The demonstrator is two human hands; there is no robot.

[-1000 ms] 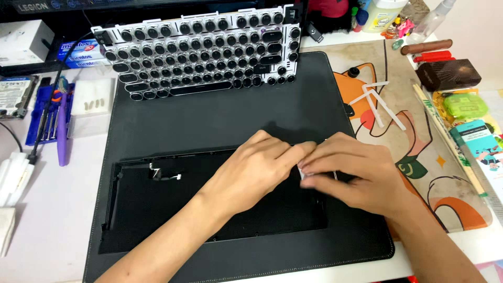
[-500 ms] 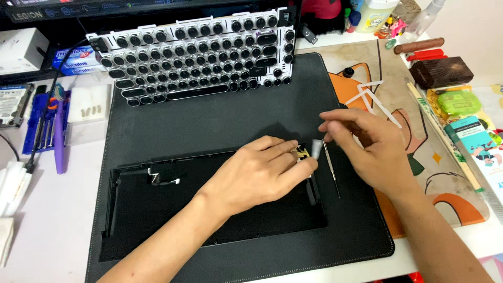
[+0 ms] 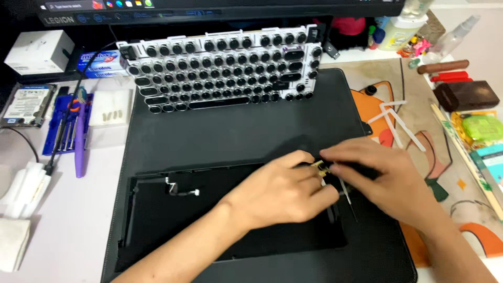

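The left hand [image 3: 280,191] and the right hand [image 3: 387,181] meet over the right end of the black keyboard case [image 3: 173,220], covering that part of it, and the small yellowish piece [image 3: 320,167] pinched between their fingertips is too small and blurred to tell what it is. Both forearms are cut off by the bottom edge, as is the lower rim of the black desk mat [image 3: 236,136]. At the top the monitor [image 3: 209,8] shows only its lower strip, and the bottles [image 3: 403,31] behind the white round-key keyboard [image 3: 220,68] lose their tops to the edge
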